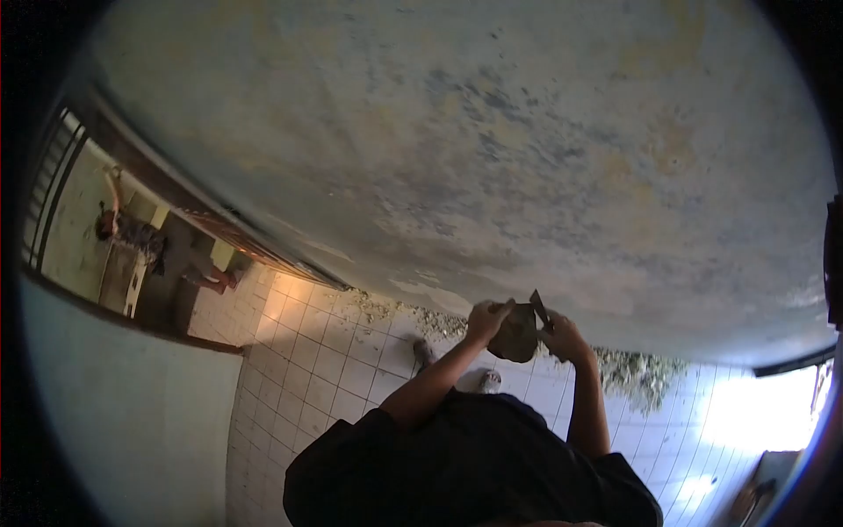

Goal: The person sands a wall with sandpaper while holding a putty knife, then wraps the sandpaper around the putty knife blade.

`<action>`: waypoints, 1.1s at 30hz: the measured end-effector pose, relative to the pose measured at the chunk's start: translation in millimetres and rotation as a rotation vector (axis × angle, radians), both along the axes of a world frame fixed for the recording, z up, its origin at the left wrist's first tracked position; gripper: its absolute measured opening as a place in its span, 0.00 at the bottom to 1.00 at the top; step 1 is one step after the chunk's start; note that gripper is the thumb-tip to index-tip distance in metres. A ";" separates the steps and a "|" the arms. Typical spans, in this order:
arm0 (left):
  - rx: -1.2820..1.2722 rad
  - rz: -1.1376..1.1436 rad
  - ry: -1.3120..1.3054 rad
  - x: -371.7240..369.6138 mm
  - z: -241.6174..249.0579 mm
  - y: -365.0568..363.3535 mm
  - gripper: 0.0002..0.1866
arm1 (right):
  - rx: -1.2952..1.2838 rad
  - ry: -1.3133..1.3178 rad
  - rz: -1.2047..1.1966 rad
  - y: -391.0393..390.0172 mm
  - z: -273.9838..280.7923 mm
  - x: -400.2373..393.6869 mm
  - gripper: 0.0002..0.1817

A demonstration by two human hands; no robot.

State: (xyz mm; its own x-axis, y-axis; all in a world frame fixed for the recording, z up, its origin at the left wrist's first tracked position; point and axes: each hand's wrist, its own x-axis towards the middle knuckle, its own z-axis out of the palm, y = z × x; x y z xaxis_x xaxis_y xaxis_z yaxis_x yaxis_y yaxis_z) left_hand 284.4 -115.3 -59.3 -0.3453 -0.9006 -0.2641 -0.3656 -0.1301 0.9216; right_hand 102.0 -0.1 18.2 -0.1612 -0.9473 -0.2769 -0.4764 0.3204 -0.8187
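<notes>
My left hand (487, 322) is closed on the edge of a brown, rounded, bowl-like object (515, 338), held in front of my body. What it contains, if anything, is too dark to tell. In my right hand (566, 340) is a scraper (538, 305), its thin flat blade pointing up beside the brown object's right edge. Both hands are close together, near the lower part of a stained wall (527, 167) with patchy, worn paint.
Flaked debris (643, 373) lies along the wall's base on the white tiled floor (329, 351). My feet stand on these tiles. At left, beyond a doorway frame (132, 323), another person (136, 233) has an arm raised. Bright light enters at right.
</notes>
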 end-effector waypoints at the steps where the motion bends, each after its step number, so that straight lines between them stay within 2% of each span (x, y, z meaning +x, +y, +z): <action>1: 0.134 -0.016 0.154 2.1 -0.9 3.8 0.25 | 0.042 -0.028 -0.019 1.9 5.4 1.8 0.30; 3: 0.322 0.043 0.362 1.6 -21.5 11.2 0.25 | 0.168 -0.104 -0.050 6.2 22.2 10.7 0.30; 4: 0.293 0.060 0.374 4.8 -15.0 14.0 0.25 | 0.026 0.012 -0.044 10.9 -25.1 6.5 0.31; 6: 0.302 0.064 0.319 12.2 3.6 25.0 0.23 | -0.263 0.107 -0.042 25.0 -62.3 14.3 0.33; 7: 0.287 0.085 0.333 15.5 2.5 26.3 0.23 | -0.385 0.204 -0.036 25.9 -62.5 19.0 0.33; 8: 0.244 0.100 0.312 20.2 0.9 29.3 0.23 | -0.396 0.208 -0.012 26.7 -62.0 21.1 0.33; 10: 0.196 0.137 0.301 32.5 0.8 38.7 0.24 | 0.150 -0.129 -0.130 39.0 -19.6 41.7 0.34; 12: -0.012 0.118 0.067 50.7 7.4 55.7 0.23 | 0.142 -0.186 -0.106 54.3 -2.9 60.1 0.33; 13: -0.019 0.137 0.075 60.4 11.6 62.7 0.23 | 0.133 -0.251 -0.105 58.6 1.0 68.1 0.32; 15: -0.222 0.113 -0.048 82.8 13.7 84.7 0.22 | 0.131 -0.179 -0.039 68.4 -5.0 78.0 0.30; 17: -0.221 0.101 -0.083 108.2 12.0 106.0 0.21 | -0.106 -0.035 0.128 80.9 -15.5 87.0 0.29; 19: -0.216 0.089 -0.118 132.0 19.0 132.2 0.20 | -0.036 0.001 0.169 90.6 -5.9 99.7 0.29; 21: -0.263 0.069 -0.115 148.7 23.1 162.2 0.20 | -0.123 0.077 0.373 105.4 -9.4 109.6 0.31; 23: -0.208 0.076 -0.101 162.7 13.7 195.1 0.20 | -0.106 0.102 0.458 119.8 -15.9 125.6 0.29; 25: -0.325 0.120 -0.041 173.2 14.3 222.3 0.19 | -0.117 0.059 0.503 139.3 -12.0 142.8 0.29; 26: -0.282 0.109 -0.096 178.6 20.4 236.6 0.18 | -0.102 0.056 0.500 152.7 -10.6 149.3 0.29; 28: -0.293 0.121 -0.117 183.3 17.5 254.7 0.18 | -0.279 0.107 0.551 169.6 -6.2 160.4 0.23; 29: -0.309 0.135 -0.141 185.0 16.3 263.3 0.17 | -0.275 0.102 0.542 177.6 -2.9 163.6 0.23; 31: -0.277 0.134 -0.121 183.7 18.5 274.5 0.17 | 0.040 0.022 0.467 193.5 17.8 167.7 0.17; 32: -0.291 0.125 -0.142 181.8 17.5 276.5 0.17 | 0.108 -0.118 0.407 203.7 33.7 168.3 0.15; 33: -0.307 0.116 -0.160 177.9 20.6 276.2 0.17 | 0.108 -0.120 0.393 207.1 32.2 163.7 0.15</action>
State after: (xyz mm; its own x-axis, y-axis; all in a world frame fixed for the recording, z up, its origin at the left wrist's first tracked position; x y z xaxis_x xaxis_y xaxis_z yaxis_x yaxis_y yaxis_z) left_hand 462.3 160.9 -38.8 -0.2119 -0.9771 -0.0175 -0.5075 0.0947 0.8564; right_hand 265.7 207.0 50.4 0.2459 -0.8947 -0.3729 -0.4830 0.2205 -0.8474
